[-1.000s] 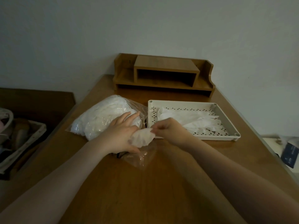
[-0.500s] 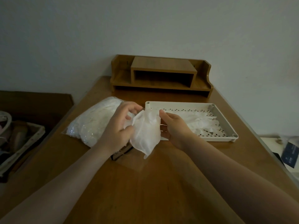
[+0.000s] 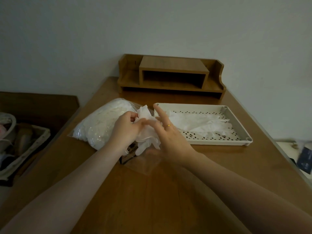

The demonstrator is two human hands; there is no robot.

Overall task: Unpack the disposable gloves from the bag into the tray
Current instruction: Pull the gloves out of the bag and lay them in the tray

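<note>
A clear plastic bag (image 3: 99, 127) stuffed with white disposable gloves lies on the wooden desk, left of a cream perforated tray (image 3: 236, 141). Several white gloves (image 3: 200, 123) lie flat in the tray. Between bag and tray I hold one loose white glove (image 3: 145, 137) above the desk. My left hand (image 3: 125, 130) grips its upper part with curled fingers. My right hand (image 3: 168, 134) pinches the glove from the right, its index finger pointing up near the tray's near-left corner. The bag's open mouth lies flat under my hands.
A wooden desk organiser (image 3: 172, 74) stands against the wall behind the tray. A basket (image 3: 22, 142) of items sits below the desk's left edge. Dark objects (image 3: 303, 157) lie beyond the right edge. Bare desk (image 3: 152, 200) stretches toward me.
The glove came out of the bag's mouth and rose between my hands. Both hands moved up and closer together, and my right index finger now sticks up.
</note>
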